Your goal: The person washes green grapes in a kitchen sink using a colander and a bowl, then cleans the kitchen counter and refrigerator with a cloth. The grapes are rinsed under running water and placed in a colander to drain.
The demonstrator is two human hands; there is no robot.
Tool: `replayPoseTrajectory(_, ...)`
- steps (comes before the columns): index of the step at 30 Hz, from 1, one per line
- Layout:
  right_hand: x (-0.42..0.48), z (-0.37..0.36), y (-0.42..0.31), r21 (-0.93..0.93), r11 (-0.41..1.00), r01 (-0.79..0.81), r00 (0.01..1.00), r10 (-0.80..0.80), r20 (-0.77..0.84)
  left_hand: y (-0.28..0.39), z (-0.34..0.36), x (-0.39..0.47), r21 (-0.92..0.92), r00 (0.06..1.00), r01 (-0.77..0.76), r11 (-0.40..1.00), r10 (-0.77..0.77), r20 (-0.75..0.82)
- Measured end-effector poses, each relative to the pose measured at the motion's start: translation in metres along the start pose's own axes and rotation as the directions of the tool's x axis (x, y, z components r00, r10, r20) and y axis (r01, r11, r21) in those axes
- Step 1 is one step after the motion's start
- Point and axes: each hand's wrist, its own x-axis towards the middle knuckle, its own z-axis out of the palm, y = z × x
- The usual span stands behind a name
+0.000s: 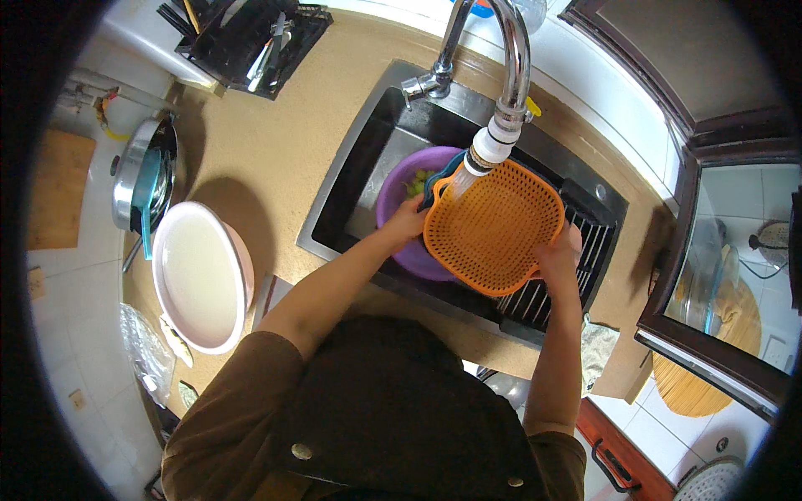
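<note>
An orange plastic drain basket (pixel 495 232) is held tilted over the sink, its perforated inside facing up. Water runs into its left part from the white-tipped chrome faucet (pixel 495 147). My left hand (pixel 404 224) grips the left side, where a dark blue basket (pixel 443 172) shows beneath the orange rim. At the right rim my right hand (pixel 557 253) has hold of the orange basket, and a pink edge (pixel 574 241) shows beside its fingers. Below, a purple basin (pixel 401 172) stands in the stainless sink (pixel 341 181). Green grapes (pixel 421 181) lie in that basin, partly covered by the baskets.
A pink basin (pixel 199 278) of cloudy liquid sits on the counter at left, near a metal pan (pixel 135 178) with a teal utensil. A black utensil rack (pixel 250 44) stands at the back left. A wire rack (pixel 589 250) spans the sink's right side. An open window sash (pixel 670 250) juts in at right.
</note>
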Motion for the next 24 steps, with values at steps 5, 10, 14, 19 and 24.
replayPoseTrajectory(5,0.005,0.007,0.027,-0.111,0.984,0.136,0.978,-0.151,-0.141,-0.010,-0.011,0.015,0.267,0.999,0.030,0.963,-0.021,-0.039)
replayPoseTrajectory(10,0.011,0.012,0.029,-0.313,0.939,0.143,0.962,-0.206,-0.179,0.034,-0.012,-0.022,0.047,0.927,0.353,0.934,-0.356,0.114)
replayPoseTrajectory(14,0.032,0.005,0.032,-0.421,0.907,-0.006,1.000,0.004,-0.006,-0.031,-0.022,0.009,0.394,0.986,-0.127,0.910,0.073,0.150)
replayPoseTrajectory(19,0.015,-0.011,-0.009,-0.586,0.810,-0.024,0.999,0.005,-0.034,-0.014,-0.023,-0.010,0.166,0.988,0.138,0.976,-0.148,0.049)
replayPoseTrajectory(24,-0.028,-0.058,-0.001,-0.175,0.979,0.101,0.887,-0.169,-0.429,-0.017,-0.027,-0.021,-0.092,0.958,0.284,0.954,-0.280,0.054)
